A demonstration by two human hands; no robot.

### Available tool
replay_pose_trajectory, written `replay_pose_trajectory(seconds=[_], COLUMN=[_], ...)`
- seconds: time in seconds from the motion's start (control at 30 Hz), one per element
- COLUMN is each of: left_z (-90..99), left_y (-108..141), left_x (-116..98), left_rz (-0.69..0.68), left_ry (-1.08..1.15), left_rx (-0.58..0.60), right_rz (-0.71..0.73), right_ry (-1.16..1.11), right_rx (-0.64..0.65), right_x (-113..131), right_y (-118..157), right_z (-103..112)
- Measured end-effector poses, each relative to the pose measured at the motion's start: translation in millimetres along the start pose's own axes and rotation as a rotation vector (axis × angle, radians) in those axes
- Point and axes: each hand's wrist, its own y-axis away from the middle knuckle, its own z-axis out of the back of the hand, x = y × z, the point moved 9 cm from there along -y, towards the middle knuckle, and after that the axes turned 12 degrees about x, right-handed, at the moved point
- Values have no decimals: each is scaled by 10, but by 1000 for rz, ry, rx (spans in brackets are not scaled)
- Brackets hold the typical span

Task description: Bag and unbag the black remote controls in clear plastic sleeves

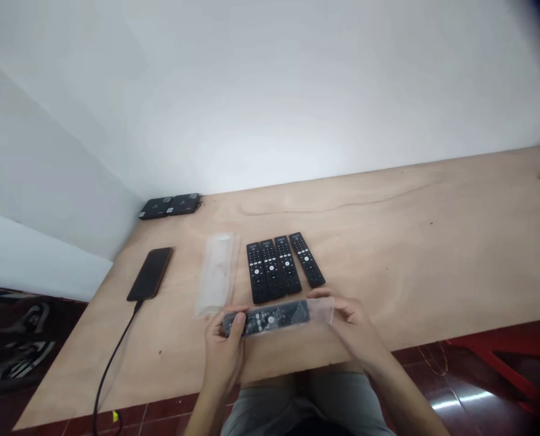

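Gripping a black remote control [267, 319] crosswise over the table, the left hand [222, 351] is clamped on its left end, with the left thumb [237, 324] pressing on the button face and the other fingers curling out of sight beneath. The right hand [354, 324] is closed on the opposite end, its fingers lying over a clear plastic sleeve [320, 310]. The remote is sitting part-way inside that sleeve, with its left portion showing bare (the film is catching a little glare). Just beyond the left hand, a second clear sleeve [217, 274] is lying flat on the plywood tabletop [388, 242]. Beside it, four more black remotes [281, 267] are resting side by side, the rightmost angled slightly away from the others. Further left, a smartphone [150, 274] is lying face up with a black charging cable [115, 357] trailing off the table edge. Two flat black devices [170, 206] are sitting in the far corner against the white wall [251, 91]. Below the hands, the person's grey shorts [306, 393] are showing.
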Motion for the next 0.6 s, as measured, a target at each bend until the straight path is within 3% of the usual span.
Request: replay_pose_trajectory(seconds=[0.27, 0.43, 0.6], left_z=[-223, -248, -274], left_y=[28, 42, 60], left_x=[61, 52, 39], left_rz=[52, 27, 41], left_ry=[79, 52, 16], left_rx=[240, 281, 332], right_rz=[-25, -47, -43], right_ry=[-42, -39, -64], right_rx=[-44, -71, -194], right_x=[-110, -165, -224], right_y=[34, 49, 68], right_z=[101, 136, 188])
